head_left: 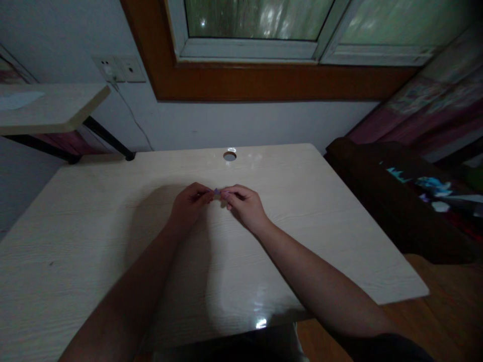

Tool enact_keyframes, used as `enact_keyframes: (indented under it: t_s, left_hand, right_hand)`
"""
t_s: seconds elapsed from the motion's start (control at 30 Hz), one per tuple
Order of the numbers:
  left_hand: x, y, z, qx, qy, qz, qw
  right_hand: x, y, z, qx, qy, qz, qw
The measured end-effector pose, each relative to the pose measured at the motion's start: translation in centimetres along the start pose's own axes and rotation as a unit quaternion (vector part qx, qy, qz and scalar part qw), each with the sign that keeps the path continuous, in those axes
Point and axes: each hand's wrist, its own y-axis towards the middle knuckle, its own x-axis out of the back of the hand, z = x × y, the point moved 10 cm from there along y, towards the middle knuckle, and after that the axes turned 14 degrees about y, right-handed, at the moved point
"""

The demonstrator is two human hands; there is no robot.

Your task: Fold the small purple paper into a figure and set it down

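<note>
Between my fingertips is a small purple piece with a pointed top [216, 191], perhaps folded paper; most of it is hidden by my fingers. My left hand [191, 202] pinches its left side between thumb and forefinger. From the right, my right hand [243, 202] pinches the other side the same way. Both hands are close together over the far middle of the pale wood-grain table [309, 211], and their shadows fall on its top.
A round cable hole [230, 156] lies near the table's back edge. At the left stands a raised shelf [56, 108] on black legs. A white cord [132, 113] hangs from the wall socket [118, 69]. Beyond the right edge is a dark bed-like piece [377, 201] with cloth items.
</note>
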Motion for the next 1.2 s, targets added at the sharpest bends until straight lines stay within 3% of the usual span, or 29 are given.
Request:
enact_keyframes:
  t_s: [0.5,0.83,1.2]
  left_hand:
    - [0.1,0.0,-0.1,-0.008,-0.025,-0.009,1.000]
    - [-0.4,-0.4,-0.8,0.014,-0.114,0.011,0.993]
    - [-0.4,-0.5,-0.3,0.013,-0.099,0.014,0.995]
  right_hand:
    - [-0.4,-0.1,-0.4,-0.018,0.035,0.004,0.999]
    - [-0.2,-0.4,1.2,0.058,-0.062,-0.004,0.996]
    - [-0.4,-0.4,1.0,0.050,-0.057,0.010,0.997]
